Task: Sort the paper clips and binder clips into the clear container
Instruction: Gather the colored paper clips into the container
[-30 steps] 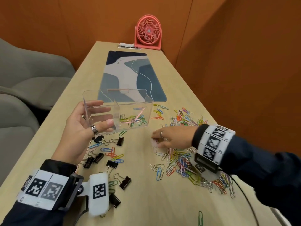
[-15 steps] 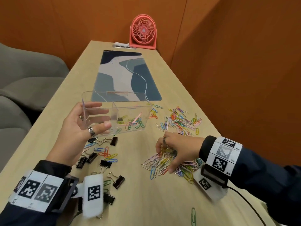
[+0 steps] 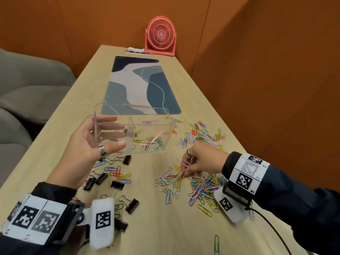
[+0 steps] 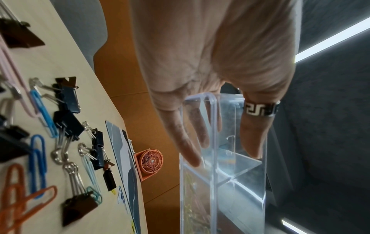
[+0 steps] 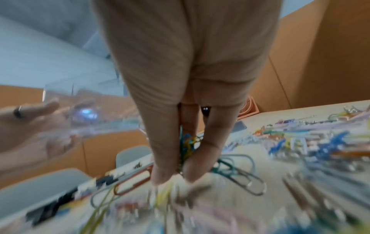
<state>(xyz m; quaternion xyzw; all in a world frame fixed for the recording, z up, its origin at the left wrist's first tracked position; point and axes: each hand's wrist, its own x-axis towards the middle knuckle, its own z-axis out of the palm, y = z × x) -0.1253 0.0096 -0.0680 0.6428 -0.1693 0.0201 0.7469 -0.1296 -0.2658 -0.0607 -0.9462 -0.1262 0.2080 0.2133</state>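
My left hand (image 3: 95,144) (image 4: 216,126) holds the clear two-compartment container (image 3: 147,126) (image 4: 230,182) by its left end, above the table, thumb on the near wall and fingers on the far side. Its right compartment holds several coloured paper clips (image 3: 149,142); the left compartment looks empty. My right hand (image 3: 185,170) (image 5: 176,175) pinches a bunch of paper clips (image 5: 188,142) at the near pile (image 3: 193,183). A second pile of clips (image 3: 202,135) lies beyond it. Black binder clips (image 3: 117,184) (image 4: 70,98) lie scattered below the container.
A patterned desk mat (image 3: 141,85) lies behind the container, and a pink fan (image 3: 161,35) stands at the table's far end by the orange wall. Grey chairs (image 3: 27,85) line the left edge. One green clip (image 3: 217,245) lies near the front edge.
My right hand drew back from beside the container to the near clip pile and closed its fingers on some clips. The left hand kept holding the container.
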